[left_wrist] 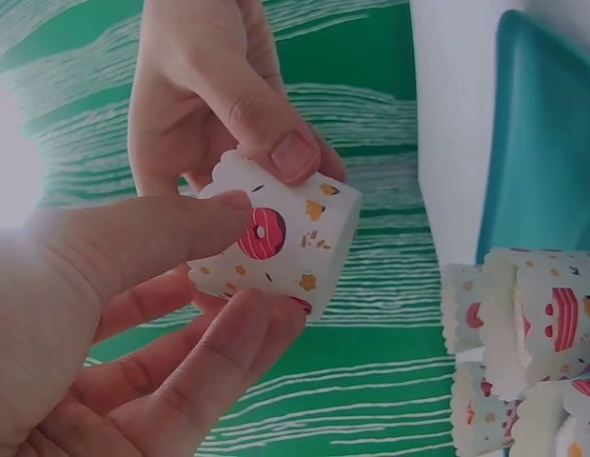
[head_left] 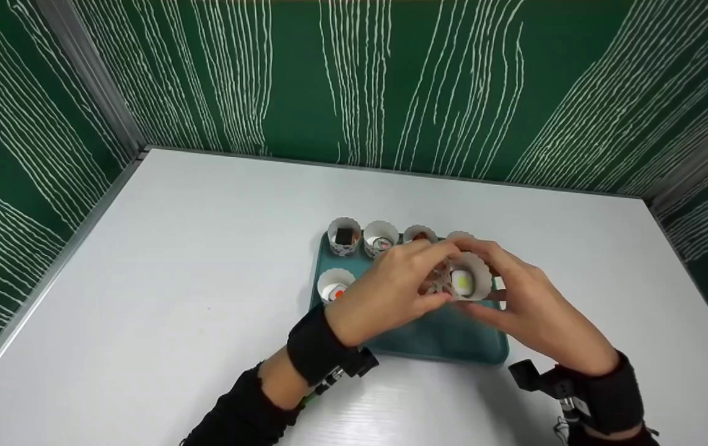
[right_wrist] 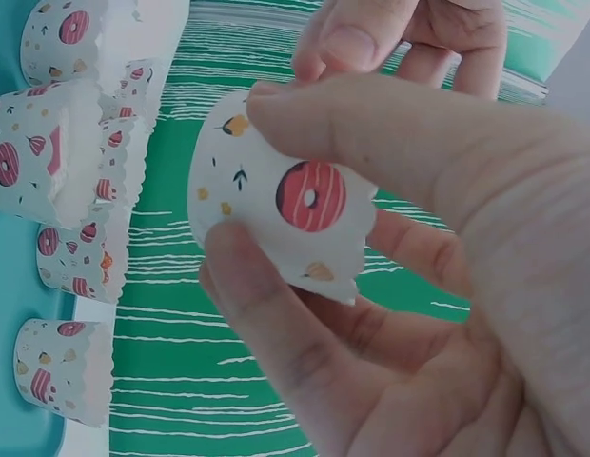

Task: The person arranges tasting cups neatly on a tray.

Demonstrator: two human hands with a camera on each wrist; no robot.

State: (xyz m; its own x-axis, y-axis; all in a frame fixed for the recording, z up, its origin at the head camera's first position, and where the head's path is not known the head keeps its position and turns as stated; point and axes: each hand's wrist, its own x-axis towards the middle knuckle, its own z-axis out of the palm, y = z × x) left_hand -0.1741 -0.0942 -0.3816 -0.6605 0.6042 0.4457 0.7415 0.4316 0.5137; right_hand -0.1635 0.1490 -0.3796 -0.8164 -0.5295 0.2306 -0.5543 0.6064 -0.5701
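Observation:
A white paper baking cup point(head_left: 480, 272) with a scalloped rim is held up over the tray, its mouth toward the head camera. Inside it lies a small white piece with a yellow-green spot point(head_left: 463, 282). My left hand point(head_left: 388, 288) pinches the cup from the left, thumb and fingers on its printed wall. From the right, my right hand point(head_left: 530, 303) grips the same cup with thumb and fingers. Both wrist views show red doughnut prints point(left_wrist: 263, 233) on the wall. The right thumb point(left_wrist: 295, 157) presses near the top of the cup in the left wrist view.
Beneath the hands lies a teal tray point(head_left: 440, 337) on a white table point(head_left: 205, 260). Cups stand along its far edge, one with a black-topped piece point(head_left: 344, 236). Another cup point(head_left: 329, 282) at the left holds a white piece with an orange-red spot. Green, white-streaked panels point(head_left: 298, 80) surround the table.

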